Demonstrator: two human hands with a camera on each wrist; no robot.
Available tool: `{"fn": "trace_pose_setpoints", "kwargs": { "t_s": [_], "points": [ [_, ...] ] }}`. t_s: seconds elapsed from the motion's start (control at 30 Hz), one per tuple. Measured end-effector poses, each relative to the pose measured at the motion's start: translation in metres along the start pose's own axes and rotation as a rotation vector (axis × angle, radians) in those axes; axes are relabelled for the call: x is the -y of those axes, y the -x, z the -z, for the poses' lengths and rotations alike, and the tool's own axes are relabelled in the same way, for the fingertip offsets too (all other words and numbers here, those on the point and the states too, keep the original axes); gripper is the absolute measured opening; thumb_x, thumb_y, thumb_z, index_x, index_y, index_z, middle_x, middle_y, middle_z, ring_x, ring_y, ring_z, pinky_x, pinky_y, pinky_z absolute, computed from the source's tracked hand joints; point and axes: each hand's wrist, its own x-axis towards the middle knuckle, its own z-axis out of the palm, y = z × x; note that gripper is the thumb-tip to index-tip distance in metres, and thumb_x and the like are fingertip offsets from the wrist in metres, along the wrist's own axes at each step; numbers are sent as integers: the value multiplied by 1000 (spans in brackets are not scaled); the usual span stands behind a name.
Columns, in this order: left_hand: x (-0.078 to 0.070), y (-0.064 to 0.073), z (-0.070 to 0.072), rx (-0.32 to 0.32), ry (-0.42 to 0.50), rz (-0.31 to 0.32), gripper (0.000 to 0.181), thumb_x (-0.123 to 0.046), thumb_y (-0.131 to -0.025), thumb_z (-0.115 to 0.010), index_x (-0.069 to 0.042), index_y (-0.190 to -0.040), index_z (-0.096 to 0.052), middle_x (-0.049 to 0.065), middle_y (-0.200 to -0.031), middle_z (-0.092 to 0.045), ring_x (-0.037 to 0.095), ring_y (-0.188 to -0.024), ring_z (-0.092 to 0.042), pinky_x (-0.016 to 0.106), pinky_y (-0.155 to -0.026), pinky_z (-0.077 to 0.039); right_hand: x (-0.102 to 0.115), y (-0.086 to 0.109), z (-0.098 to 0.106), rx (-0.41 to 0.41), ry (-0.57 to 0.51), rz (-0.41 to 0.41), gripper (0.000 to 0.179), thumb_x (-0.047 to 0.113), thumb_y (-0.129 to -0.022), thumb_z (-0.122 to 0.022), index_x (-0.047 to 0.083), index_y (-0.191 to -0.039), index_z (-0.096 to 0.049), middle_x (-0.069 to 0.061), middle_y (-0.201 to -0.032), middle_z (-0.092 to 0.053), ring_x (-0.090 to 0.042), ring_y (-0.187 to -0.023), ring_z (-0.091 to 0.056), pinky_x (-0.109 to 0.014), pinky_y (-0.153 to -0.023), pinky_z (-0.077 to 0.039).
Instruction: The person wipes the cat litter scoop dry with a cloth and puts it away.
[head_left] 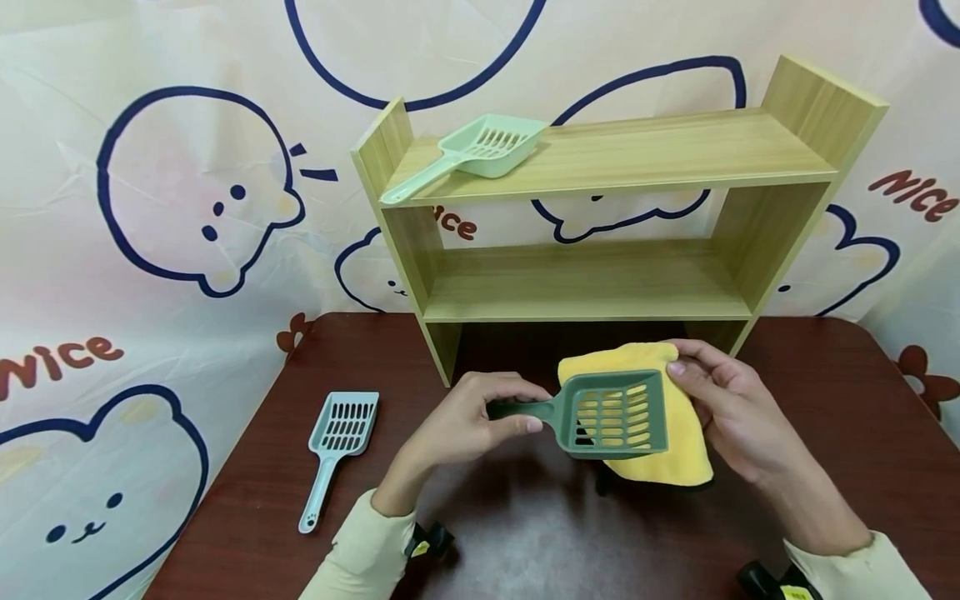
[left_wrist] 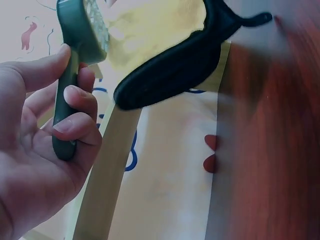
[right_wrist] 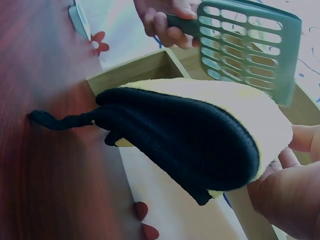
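A dark green slotted litter scoop [head_left: 613, 417] is held up over the table by its handle in my left hand [head_left: 480, 417]. In the left wrist view, fingers and thumb curl round that handle [left_wrist: 64, 115]. My right hand [head_left: 731, 404] pinches the upper right edge of a yellow cloth [head_left: 686, 450], which hangs just behind the scoop. Its other side is black, with a dark loop [right_wrist: 60, 121] dangling, as the right wrist view shows. Whether cloth and scoop touch is unclear. The right fingertips behind the cloth are partly hidden.
A pale blue scoop [head_left: 342, 429] lies on the dark red-brown table [head_left: 247, 492] at the left. On the top board of a wooden shelf [head_left: 637, 158] rests a light green scoop [head_left: 495, 146]. The shelf stands at the table's back, before a printed wall sheet [head_left: 217, 350].
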Motion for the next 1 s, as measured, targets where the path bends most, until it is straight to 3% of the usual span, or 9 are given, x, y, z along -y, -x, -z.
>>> {"fn": "trace_pose_setpoints", "kwargs": {
  "t_s": [0.33, 0.6, 0.8, 1.0],
  "points": [
    [-3, -2, -8, 12, 46, -29, 24, -13, -98, -79, -11, -122, -78, 1, -107, -78, 7, -93, -65, 27, -85, -56, -9, 1, -14, 74, 0, 23, 33, 0, -113, -45, 14, -138, -61, 4, -114, -77, -7, -98, -76, -27, -77, -63],
    [-3, 0, -5, -7, 35, 6, 24, -12, -97, -80, -13, -121, -79, -2, -103, -78, 8, -88, -65, 26, -81, -55, -4, 2, -11, 52, 29, 48, 32, -1, -113, -46, 12, -137, -61, 2, -115, -77, -9, -99, -76, -26, -79, -63],
    [-2, 2, 1, -24, 14, -11, 23, -11, -98, -79, -15, -120, -79, -1, -100, -77, 8, -83, -61, 27, -74, -52, 4, 3, -3, 15, 16, 43, 31, -1, -113, -45, 10, -136, -62, -1, -114, -79, -12, -95, -79, -28, -75, -64],
    [-1, 2, 6, -39, -16, 19, 23, -11, -96, -81, -16, -119, -80, -4, -100, -76, 10, -84, -62, 27, -76, -52, 11, 5, 6, -14, -10, 62, 32, -3, -113, -44, 9, -135, -63, -2, -111, -79, -12, -92, -79, -28, -71, -64]
  ]
}}
